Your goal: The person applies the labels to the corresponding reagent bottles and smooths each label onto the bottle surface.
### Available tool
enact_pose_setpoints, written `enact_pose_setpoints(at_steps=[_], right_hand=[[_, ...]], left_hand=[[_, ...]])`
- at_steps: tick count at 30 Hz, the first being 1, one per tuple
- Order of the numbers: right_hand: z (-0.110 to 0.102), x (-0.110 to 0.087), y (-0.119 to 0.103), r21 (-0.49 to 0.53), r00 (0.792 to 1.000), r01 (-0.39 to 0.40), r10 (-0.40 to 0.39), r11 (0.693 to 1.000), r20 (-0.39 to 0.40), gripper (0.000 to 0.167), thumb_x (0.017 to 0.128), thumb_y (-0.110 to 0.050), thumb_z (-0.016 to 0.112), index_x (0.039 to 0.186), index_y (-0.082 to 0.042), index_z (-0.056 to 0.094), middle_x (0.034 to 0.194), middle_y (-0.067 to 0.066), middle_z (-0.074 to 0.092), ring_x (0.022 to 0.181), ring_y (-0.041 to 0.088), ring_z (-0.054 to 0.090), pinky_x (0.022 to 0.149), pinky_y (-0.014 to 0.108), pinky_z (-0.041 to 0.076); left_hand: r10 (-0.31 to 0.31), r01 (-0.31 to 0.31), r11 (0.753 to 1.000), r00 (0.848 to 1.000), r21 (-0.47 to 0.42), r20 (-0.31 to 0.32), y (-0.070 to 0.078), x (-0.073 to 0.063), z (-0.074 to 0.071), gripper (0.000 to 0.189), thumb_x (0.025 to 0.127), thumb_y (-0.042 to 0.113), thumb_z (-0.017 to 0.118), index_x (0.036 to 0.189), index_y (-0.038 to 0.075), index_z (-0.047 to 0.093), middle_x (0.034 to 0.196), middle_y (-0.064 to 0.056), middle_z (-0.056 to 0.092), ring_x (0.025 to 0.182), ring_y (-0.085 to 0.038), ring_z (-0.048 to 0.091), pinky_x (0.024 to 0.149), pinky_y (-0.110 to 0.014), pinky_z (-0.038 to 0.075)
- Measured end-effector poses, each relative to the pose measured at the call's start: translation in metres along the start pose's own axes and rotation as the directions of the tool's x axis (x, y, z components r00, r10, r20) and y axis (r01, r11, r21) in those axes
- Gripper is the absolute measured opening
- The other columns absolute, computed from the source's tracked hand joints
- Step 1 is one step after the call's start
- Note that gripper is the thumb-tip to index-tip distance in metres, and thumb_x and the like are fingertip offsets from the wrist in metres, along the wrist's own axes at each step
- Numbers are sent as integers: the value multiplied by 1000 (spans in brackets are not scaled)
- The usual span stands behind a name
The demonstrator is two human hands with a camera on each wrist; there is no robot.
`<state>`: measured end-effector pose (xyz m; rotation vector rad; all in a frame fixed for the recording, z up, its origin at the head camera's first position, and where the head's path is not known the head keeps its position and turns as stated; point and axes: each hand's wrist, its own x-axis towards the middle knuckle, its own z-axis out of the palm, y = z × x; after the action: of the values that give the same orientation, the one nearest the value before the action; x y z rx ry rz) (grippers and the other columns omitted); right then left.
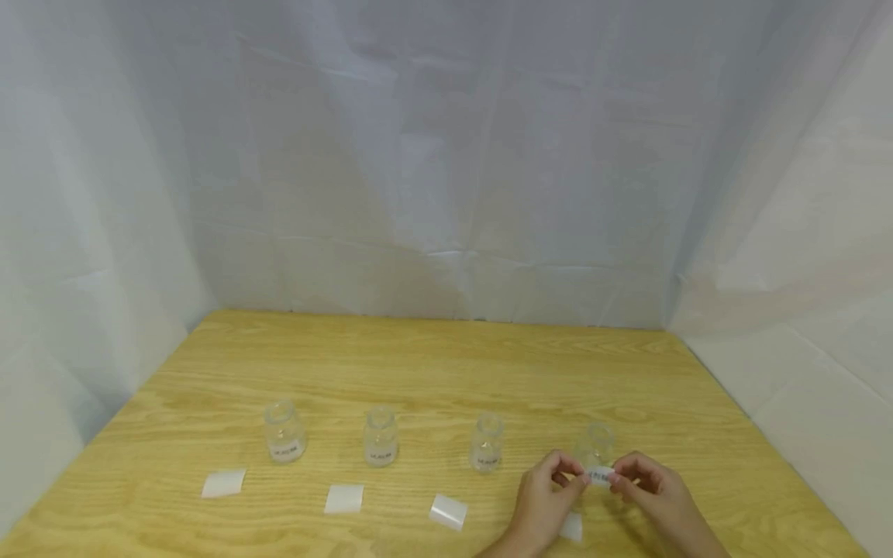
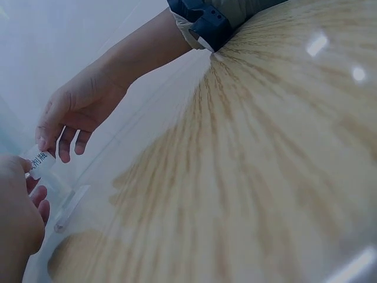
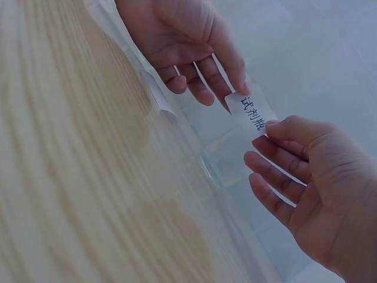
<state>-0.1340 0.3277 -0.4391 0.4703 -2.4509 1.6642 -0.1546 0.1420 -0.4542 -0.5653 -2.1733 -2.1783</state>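
Note:
Thumb and fingers of the left hand (image 1: 544, 496) pinch one end of a small white label (image 1: 599, 476). The other end is pinched by the right hand (image 1: 656, 488), so the label is stretched between them. Dark handwritten characters show on the label (image 3: 252, 113) in the right wrist view. Close behind it in the head view stands a clear glass bottle (image 1: 597, 439), its lower part covered by the label and fingers. A white paper slip (image 1: 572, 527) lies on the table beside the left hand, partly hidden by it.
Three more clear glass bottles stand in a row to the left: one far left (image 1: 284, 430), one middle (image 1: 380, 435), one nearer (image 1: 487, 442), each with a written label low down. White slips (image 1: 344, 498) lie before them on the wooden table (image 1: 432, 356). White sheeting (image 1: 446, 170) surrounds it.

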Motion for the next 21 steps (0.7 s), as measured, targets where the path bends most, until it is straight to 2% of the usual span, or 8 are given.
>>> enact_pose_setpoints(at_steps=[6, 11, 13, 15, 18, 21], right_hand=[[-1, 1, 6, 8, 995, 101, -101, 995, 12, 8, 88, 13, 50, 90, 7, 55, 79, 1, 61, 67, 12, 57, 57, 25, 49], [1, 0, 2, -96, 996, 15, -23, 995, -84, 6, 87, 5, 58, 87, 0, 60, 83, 1, 60, 69, 11, 56, 57, 27, 50], [2, 0, 1, -143, 992, -7, -11, 990, -124, 7, 86, 2, 61, 86, -4, 61, 89, 2, 59, 74, 9, 56, 57, 27, 50], [2, 0, 1, -188, 989, 14, -41, 982, -141, 9, 84, 3, 63, 85, -6, 62, 97, 5, 57, 81, 6, 54, 59, 27, 51], [0, 1, 4, -225, 987, 55, -86, 973, -133, 13, 83, 4, 64, 85, -9, 61, 104, 6, 55, 89, 1, 52, 61, 27, 52], [-1, 2, 8, -230, 987, 79, -109, 970, -118, 14, 83, 3, 64, 87, -10, 62, 109, 7, 54, 94, 0, 51, 65, 26, 52]], left_hand=[[-30, 31, 996, 999, 85, -20, 1, 2, -1, 8, 82, 16, 69, 83, 13, 62, 89, 12, 51, 75, -4, 49, 61, -17, 41], [4, 8, 983, 998, 181, -65, 0, 4, 1, 9, 80, 19, 72, 80, 16, 63, 91, 13, 49, 80, -6, 48, 65, -18, 40], [23, -4, 972, 997, 234, -79, 0, 5, 2, 10, 79, 22, 73, 78, 18, 64, 93, 13, 49, 85, -7, 47, 70, -21, 41], [49, -20, 956, 995, 294, -91, -1, 6, 4, 9, 78, 22, 73, 76, 20, 64, 97, 12, 52, 92, -9, 47, 76, -26, 42], [84, -42, 929, 992, 368, -99, -3, 8, 6, 10, 77, 21, 74, 75, 21, 65, 104, 8, 55, 102, -13, 46, 84, -32, 43], [118, -71, 917, 988, 392, -96, -6, 10, 8, 12, 76, 16, 75, 73, 20, 64, 110, 3, 58, 108, -18, 48, 89, -38, 42]])
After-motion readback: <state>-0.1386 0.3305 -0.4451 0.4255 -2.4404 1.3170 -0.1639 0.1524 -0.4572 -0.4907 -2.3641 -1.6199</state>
